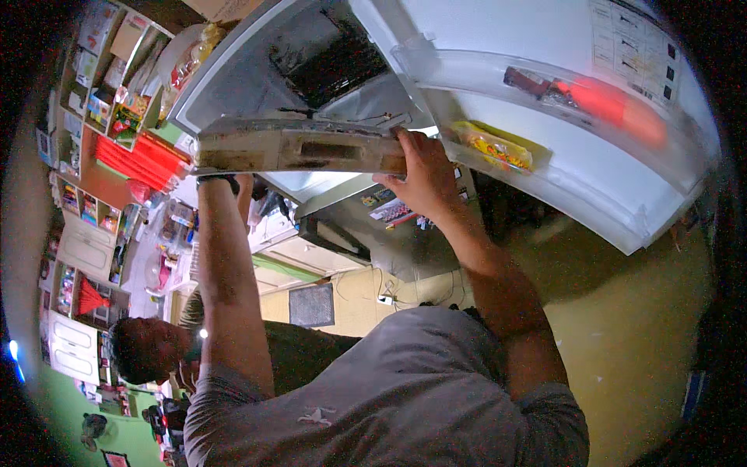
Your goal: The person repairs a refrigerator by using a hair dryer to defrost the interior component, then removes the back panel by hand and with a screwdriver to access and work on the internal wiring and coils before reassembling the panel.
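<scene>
A long, narrow plastic panel (296, 148), beige-grey with rectangular recesses and dark stains, is raised level before an open fridge compartment (233, 86). My right hand (426, 173) is closed on its right end, thumb below and fingers at the upper edge. At the left end my left hand (239, 185), with a dark band at the wrist, holds the panel from beneath; most of its fingers are hidden behind it. Inside the compartment a black, ragged dark patch (334, 62) shows on the grey back wall.
The open fridge door (513, 31) spans the right, its clear shelf (482, 66) bearing red items (615, 109) and the lower one a yellow packet (494, 146). Another person (152, 350) is at the lower left. Cluttered shelves (93, 194) line the left; cables (389, 292) lie on the floor.
</scene>
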{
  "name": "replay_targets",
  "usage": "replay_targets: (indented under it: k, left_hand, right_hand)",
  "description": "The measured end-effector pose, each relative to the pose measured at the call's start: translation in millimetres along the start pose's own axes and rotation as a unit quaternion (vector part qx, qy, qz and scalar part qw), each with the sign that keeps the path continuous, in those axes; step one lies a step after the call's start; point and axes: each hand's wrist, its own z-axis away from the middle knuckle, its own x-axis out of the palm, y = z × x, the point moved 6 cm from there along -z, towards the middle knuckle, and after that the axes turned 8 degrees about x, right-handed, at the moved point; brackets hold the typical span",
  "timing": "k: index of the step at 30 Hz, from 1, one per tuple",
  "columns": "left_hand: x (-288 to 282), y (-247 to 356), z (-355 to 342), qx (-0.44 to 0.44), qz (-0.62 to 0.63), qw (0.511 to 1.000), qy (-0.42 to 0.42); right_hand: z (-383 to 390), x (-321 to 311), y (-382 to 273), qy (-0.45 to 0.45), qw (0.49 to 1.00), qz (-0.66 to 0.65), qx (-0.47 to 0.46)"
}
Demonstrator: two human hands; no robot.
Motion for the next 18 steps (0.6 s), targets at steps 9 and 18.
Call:
replay_targets:
  k: [9,18]
  left_hand:
    - [137,-121,49,0.093,0.19,0.89,0.404]
    - [146,-158,54,0.04,0.196,0.863,0.463]
  right_hand:
    - [-9,-5,-2,0.055,0.993,0.088,-0.06]
    - [-24,0,-14,0.05,0.989,0.132,-0.044]
